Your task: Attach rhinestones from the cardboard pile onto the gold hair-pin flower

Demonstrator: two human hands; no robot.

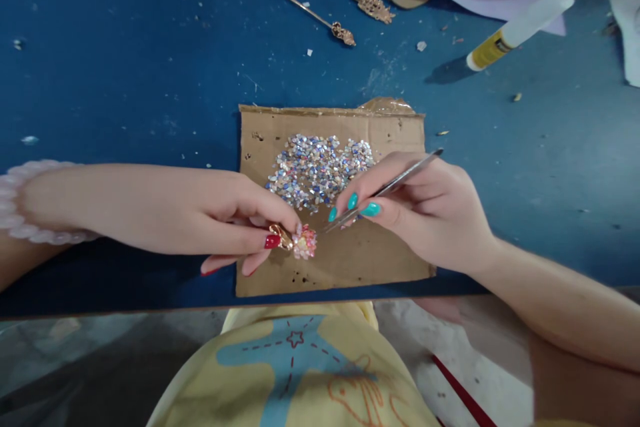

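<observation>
left hand (235,207) was pretty much level, thumb and finger pinched a gold piece (282,237) with a pink flower (305,243) over the cardboard (280,279), right hand (435,210) kinda slanted opposite, gripped tweezers (407,175) pen-style, tips just beside the flower

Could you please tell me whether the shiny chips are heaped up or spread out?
Spread out: the shiny chips form a loose patch on the cardboard, with brown showing between pieces.

The left hand (240,217) pinches with thumb and forefinger over the left edge of the cardboard (380,261); the right hand (433,217) curls, fingertips gathered, across its right edge.
</observation>
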